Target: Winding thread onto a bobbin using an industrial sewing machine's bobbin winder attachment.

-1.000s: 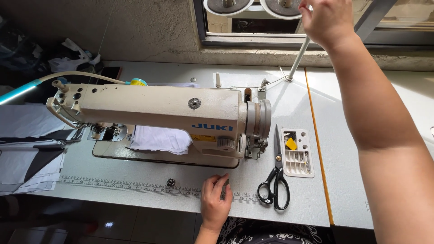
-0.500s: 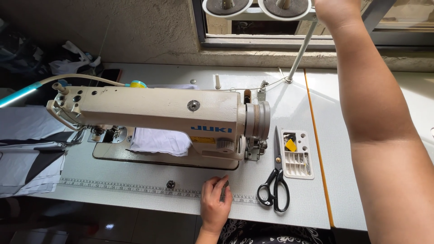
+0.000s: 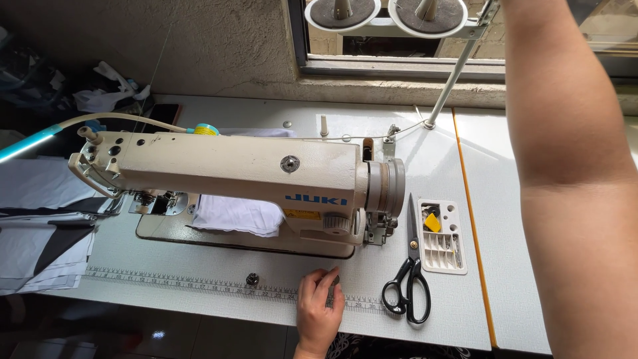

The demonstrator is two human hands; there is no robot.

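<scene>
A cream industrial sewing machine (image 3: pixel 252 173) stands on the pale grey table (image 3: pixel 425 153), with white cloth (image 3: pixel 232 214) under its arm. My left hand (image 3: pixel 319 309) rests on the table's near edge, fingers bent, on the printed ruler strip (image 3: pixel 199 284) in front of the machine. It holds nothing that I can see. My right forearm (image 3: pixel 571 166) reaches up along the right side, and its hand is out of the picture above the top edge, near the thread stand pole (image 3: pixel 452 83).
Black scissors (image 3: pixel 411 282) and a white parts tray (image 3: pixel 442 236) lie right of the machine. Two thread stand discs (image 3: pixel 385 13) sit by the window ledge. Grey and black fabric (image 3: pixel 40 229) hangs off the left end. A lamp arm (image 3: pixel 33 141) reaches in at left.
My right hand has risen from the top of the thread stand pole and gone out of view above. My left hand has stayed where it was.
</scene>
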